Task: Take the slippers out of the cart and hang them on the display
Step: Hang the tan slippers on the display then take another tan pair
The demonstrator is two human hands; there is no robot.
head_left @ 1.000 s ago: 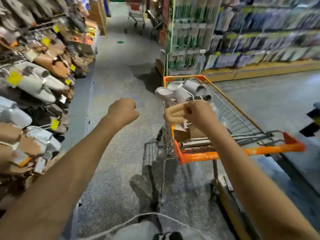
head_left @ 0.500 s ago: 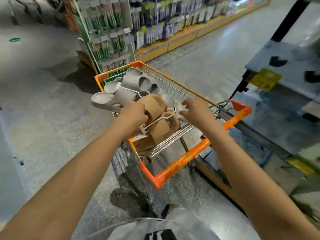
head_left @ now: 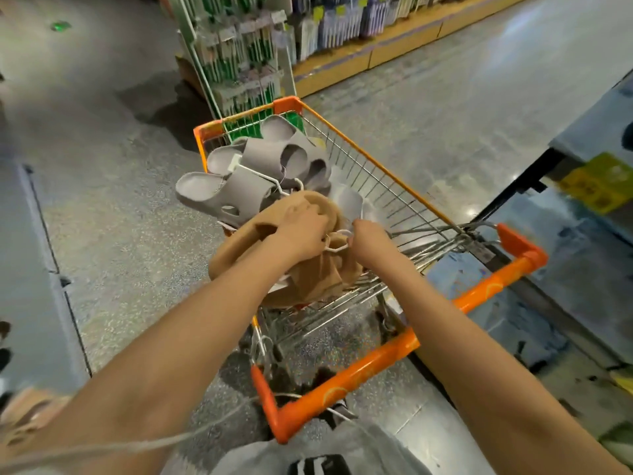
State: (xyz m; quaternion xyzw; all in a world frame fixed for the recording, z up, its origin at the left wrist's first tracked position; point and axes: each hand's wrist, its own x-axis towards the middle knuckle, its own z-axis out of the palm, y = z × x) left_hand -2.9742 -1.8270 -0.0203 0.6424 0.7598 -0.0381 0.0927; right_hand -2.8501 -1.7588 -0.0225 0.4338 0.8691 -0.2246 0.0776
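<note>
Both hands are down in the near end of the cart (head_left: 359, 156), working on the heap of tan slippers (head_left: 308, 269) that lies against its near-left corner. The left hand (head_left: 301, 224) is curled over the top of the uppermost tan slipper, fingers closed on its rounded strap. The right hand (head_left: 368, 236) is pinched narrow on the white plastic hanger (head_left: 337, 243) that sticks up between the two hands; whether it grips the hook itself or only the loop beside it cannot be told. The tan heap runs long from the near-left rim toward the middle of the basket, so it lies straight ahead of and just below both hands, the left hand on it and the right hand touching its hanger. Beyond it, farther from the person, the grey slippers (head_left: 253, 173) are stacked on their own white hangers, one sole jutting over the left rim. In my judgement the lift calls for an upward pull by the hanger, with the left hand freeing the slipper from its neighbours. The hangers look interlocked, so a second pair may come up with the first. The slipper display itself is not in view; only a blurred tan shape shows at the lower left edge.
</note>
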